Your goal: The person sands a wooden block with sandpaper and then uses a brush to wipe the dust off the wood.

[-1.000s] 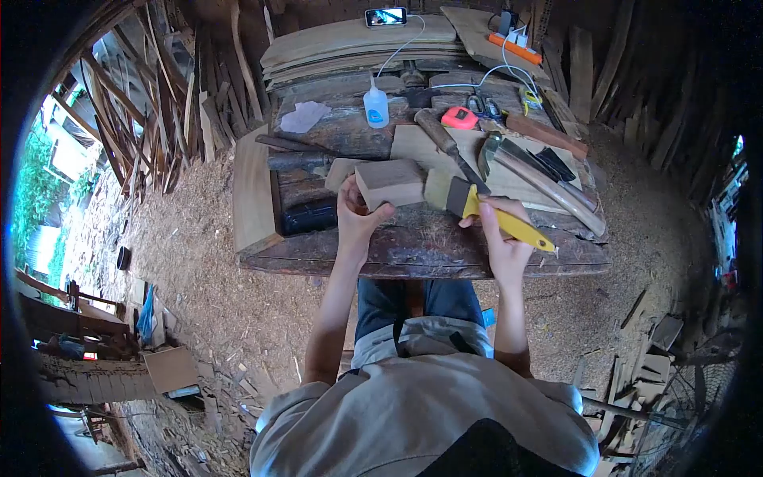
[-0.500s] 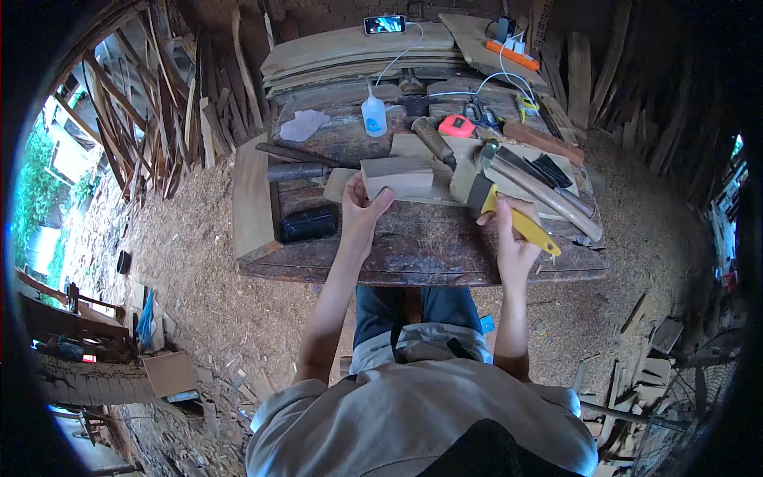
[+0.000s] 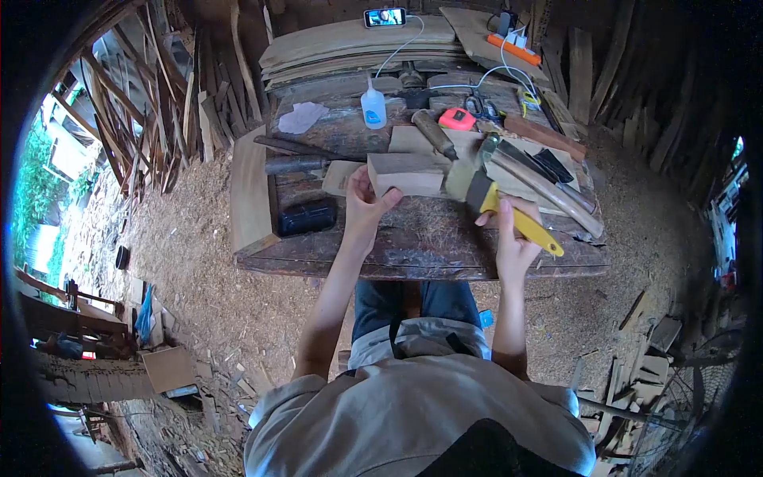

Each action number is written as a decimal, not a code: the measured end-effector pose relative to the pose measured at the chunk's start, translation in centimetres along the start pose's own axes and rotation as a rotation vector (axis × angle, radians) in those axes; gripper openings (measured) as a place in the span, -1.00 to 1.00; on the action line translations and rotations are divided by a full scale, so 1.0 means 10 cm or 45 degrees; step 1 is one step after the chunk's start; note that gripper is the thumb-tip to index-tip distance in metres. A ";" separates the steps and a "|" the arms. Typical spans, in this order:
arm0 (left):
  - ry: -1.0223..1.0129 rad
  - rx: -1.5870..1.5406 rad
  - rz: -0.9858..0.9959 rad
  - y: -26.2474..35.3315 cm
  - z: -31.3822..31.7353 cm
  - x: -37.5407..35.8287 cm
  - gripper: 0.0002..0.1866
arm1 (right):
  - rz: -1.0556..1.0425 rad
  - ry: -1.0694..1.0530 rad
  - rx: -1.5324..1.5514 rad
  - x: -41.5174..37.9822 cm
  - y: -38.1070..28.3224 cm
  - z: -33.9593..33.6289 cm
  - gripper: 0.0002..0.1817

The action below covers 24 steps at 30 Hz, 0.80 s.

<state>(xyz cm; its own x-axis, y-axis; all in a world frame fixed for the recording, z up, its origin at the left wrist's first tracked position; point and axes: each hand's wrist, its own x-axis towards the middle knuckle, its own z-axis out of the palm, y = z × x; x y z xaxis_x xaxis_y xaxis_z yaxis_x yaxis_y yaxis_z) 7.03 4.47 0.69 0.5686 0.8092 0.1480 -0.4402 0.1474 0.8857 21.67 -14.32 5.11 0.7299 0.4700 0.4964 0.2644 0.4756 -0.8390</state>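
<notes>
We see the left hand [image 3: 367, 208] grasping a wooden block [image 3: 407, 173] by its left end, thumb in front, while the right hand [image 3: 514, 230] grips a brush [image 3: 486, 193] by its yellow handle, bristles by the block's right end (whether they touch, we cannot tell). We judge the step in hand to be brushing the block; a stroke would call for a steady left grip. Beyond the right grip, a hammer [image 3: 548, 192] and a tool handle [image 3: 433, 133] may crowd the brush; left of the left grip rests a dark case [image 3: 307, 216].
</notes>
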 end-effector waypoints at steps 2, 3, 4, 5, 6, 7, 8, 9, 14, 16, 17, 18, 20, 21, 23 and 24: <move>-0.023 0.035 0.014 -0.03 0.00 0.00 -0.16 | -0.173 -0.184 -0.152 -0.05 -0.04 0.09 -0.84; -0.027 0.036 0.012 -0.02 0.00 -0.01 -0.16 | -0.158 -0.264 -0.136 -0.10 0.01 0.16 -0.82; -0.038 0.029 -0.017 -0.01 0.00 -0.03 -0.17 | -0.193 -0.364 -0.193 -0.11 0.06 0.21 -0.82; -0.047 0.022 -0.043 0.01 0.00 -0.04 -0.17 | -0.231 -0.379 -0.183 -0.08 0.10 0.23 -0.82; -0.045 0.023 -0.039 0.03 0.00 -0.04 -0.17 | -0.269 -0.397 -0.170 -0.05 0.12 0.26 -0.82; -0.026 0.017 0.004 0.05 0.00 -0.05 -0.17 | -0.136 -0.318 -0.116 -0.05 0.11 0.25 -0.84; -0.005 0.012 0.048 0.08 0.00 -0.06 -0.17 | -0.001 -0.242 -0.061 -0.04 0.10 0.22 -0.85; 0.003 0.011 0.054 0.11 0.02 -0.07 -0.17 | 0.020 -0.175 -0.022 -0.01 0.10 0.18 -0.87; 0.090 0.303 0.212 0.03 0.08 -0.05 -0.06 | -0.091 -0.068 -0.202 0.04 -0.07 0.11 -0.89; 0.026 0.308 0.243 0.02 0.15 -0.07 -0.03 | -0.147 -0.129 -0.400 0.02 -0.09 0.21 -0.90; -0.032 0.316 0.278 0.02 0.18 -0.08 0.00 | -0.080 -0.162 -0.321 0.03 -0.10 0.28 -0.90; -0.035 0.319 0.280 0.00 0.19 -0.09 0.00 | -0.014 -0.195 -0.240 0.03 -0.11 0.34 -0.89; -0.062 0.434 0.349 -0.05 0.18 -0.09 0.00 | -0.108 -0.243 -0.335 0.04 -0.14 0.42 -0.89; -0.064 0.461 0.372 -0.04 0.18 -0.09 0.03 | -0.196 -0.293 -0.436 0.05 -0.15 0.45 -0.89; -0.057 0.433 0.341 -0.04 0.17 -0.11 0.02 | -0.198 -0.289 -0.376 0.03 -0.11 0.50 -0.90; -0.055 0.406 0.306 -0.03 0.19 -0.12 0.02 | -0.196 -0.281 -0.318 0.02 -0.10 0.53 -0.90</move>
<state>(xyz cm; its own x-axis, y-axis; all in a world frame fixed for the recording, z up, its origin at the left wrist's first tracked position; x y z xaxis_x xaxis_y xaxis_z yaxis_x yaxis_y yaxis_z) 7.76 2.38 1.04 0.5071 0.7736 0.3801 -0.3303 -0.2329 0.9147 18.24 -10.77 7.21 0.5234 0.5690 0.6342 0.5264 0.3694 -0.7658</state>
